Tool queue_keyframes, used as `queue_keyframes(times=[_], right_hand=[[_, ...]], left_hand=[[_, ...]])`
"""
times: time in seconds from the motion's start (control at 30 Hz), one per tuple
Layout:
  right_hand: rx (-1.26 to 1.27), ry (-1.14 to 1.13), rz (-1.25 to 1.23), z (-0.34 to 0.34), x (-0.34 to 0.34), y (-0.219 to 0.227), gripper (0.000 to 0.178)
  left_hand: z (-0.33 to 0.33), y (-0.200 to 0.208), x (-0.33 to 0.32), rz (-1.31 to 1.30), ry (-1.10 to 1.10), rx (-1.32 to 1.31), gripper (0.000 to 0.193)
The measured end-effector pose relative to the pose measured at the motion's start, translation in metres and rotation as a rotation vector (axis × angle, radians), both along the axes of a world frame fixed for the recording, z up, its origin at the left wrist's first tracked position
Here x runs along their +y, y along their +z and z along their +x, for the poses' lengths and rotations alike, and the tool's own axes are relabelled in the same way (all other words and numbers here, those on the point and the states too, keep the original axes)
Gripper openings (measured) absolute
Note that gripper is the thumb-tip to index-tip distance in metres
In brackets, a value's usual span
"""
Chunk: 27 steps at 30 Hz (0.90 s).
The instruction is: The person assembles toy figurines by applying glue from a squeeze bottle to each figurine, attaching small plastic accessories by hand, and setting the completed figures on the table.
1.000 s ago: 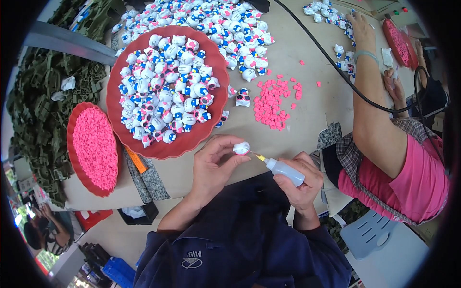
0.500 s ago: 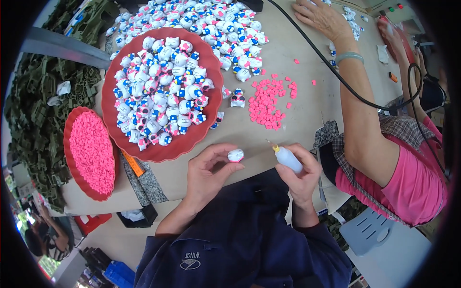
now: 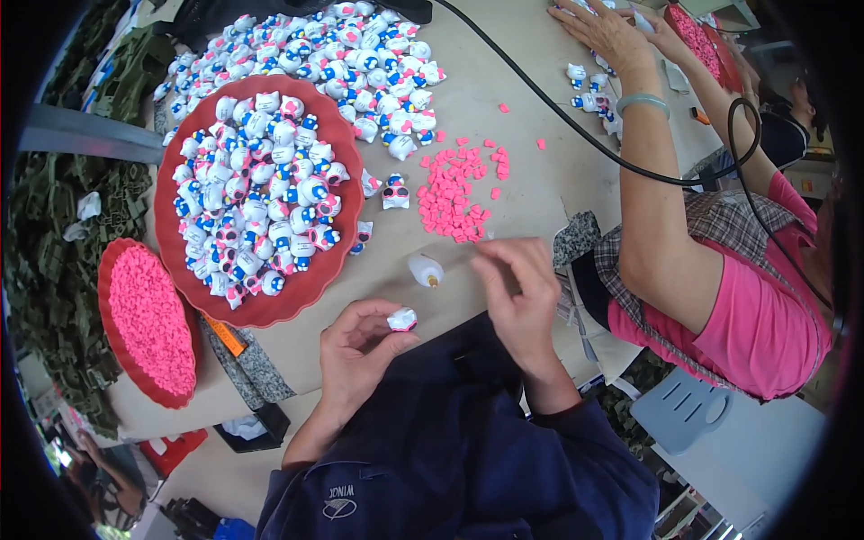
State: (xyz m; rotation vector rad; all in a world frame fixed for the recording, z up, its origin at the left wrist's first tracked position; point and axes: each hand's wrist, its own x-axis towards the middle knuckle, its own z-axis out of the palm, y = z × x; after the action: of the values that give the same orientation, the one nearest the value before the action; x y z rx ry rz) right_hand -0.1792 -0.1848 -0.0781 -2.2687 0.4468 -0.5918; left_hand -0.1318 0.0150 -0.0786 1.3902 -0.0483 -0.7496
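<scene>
My left hand (image 3: 360, 342) pinches a small white figurine (image 3: 402, 319) with a pink edge between thumb and fingertips, above the table's near edge. My right hand (image 3: 522, 292) is empty, its fingers curled and a little apart, just below a loose pile of small pink pieces (image 3: 454, 193). Between the two hands a white squeeze bottle (image 3: 425, 269) with a yellow-tipped nozzle lies on the table, its nozzle toward me. A single white figurine (image 3: 395, 192) with pink glasses stands left of the pink pile.
At left stand a big red scalloped bowl (image 3: 310, 288) of white-and-blue figurines and a smaller red dish (image 3: 187, 382) of pink pieces. More figurines (image 3: 360, 67) are heaped behind. A black cable (image 3: 540, 94) crosses the table. A co-worker's arm (image 3: 648, 162) reaches in at right.
My right hand has let go of the squeeze bottle, which now lies on the table, and has moved toward the pink pile. The left hand still holds the figurine. The view has shifted.
</scene>
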Motion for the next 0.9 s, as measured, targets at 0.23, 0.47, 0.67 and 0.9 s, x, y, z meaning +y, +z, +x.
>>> queue_keyframes(times=[0.23,0.47,0.67,0.9], right_hand=[[0.031,-0.011,-0.129,0.014,-0.015,-0.010,0.016],[0.030,0.083,0.310,-0.006,-0.003,0.015,0.015],[0.047,0.314,0.534,-0.018,0.015,0.018,0.017],[0.056,0.231,1.210,-0.030,0.027,0.010,0.016]], left_hand=[[-0.001,-0.003,-0.007,-0.054,-0.026,0.015,0.032],[-0.003,-0.002,-0.011,-0.080,0.006,-0.007,0.032],[-0.006,-0.004,-0.014,-0.095,-0.001,-0.075,0.035],[-0.010,-0.007,-0.016,-0.148,0.025,-0.077,0.032]])
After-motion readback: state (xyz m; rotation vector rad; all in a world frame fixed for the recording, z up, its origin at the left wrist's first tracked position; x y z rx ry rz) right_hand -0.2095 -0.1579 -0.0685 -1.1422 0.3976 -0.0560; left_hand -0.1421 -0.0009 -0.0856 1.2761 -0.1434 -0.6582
